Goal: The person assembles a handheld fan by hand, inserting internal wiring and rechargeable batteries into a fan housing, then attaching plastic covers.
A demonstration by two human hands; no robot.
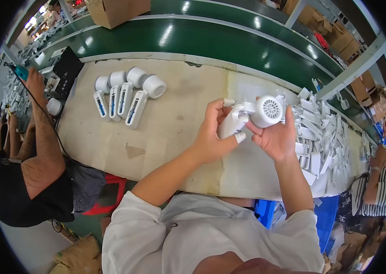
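In front of me I hold a white handheld appliance, fan-like, with a round vented head (268, 111) joined to a pale handle (234, 121). My left hand (213, 134) is closed around that handle, thumb on the near side; white coverings show on its fingertips. My right hand (277, 137) cups the round head from below and the right, its fingers partly hidden behind it. Left of my hands, several similar units lie in a row on the table, round heads (154, 86) at the far end, handles (137, 109) toward me with blue parts showing in their slots.
A heap of white plastic parts (314, 132) covers the right of the worktable (170, 132). Behind it runs a green conveyor (202, 39) with a cardboard box (117, 11). A black device (63, 71) stands at the left, beside a co-worker (33, 178) holding a teal tool (21, 71).
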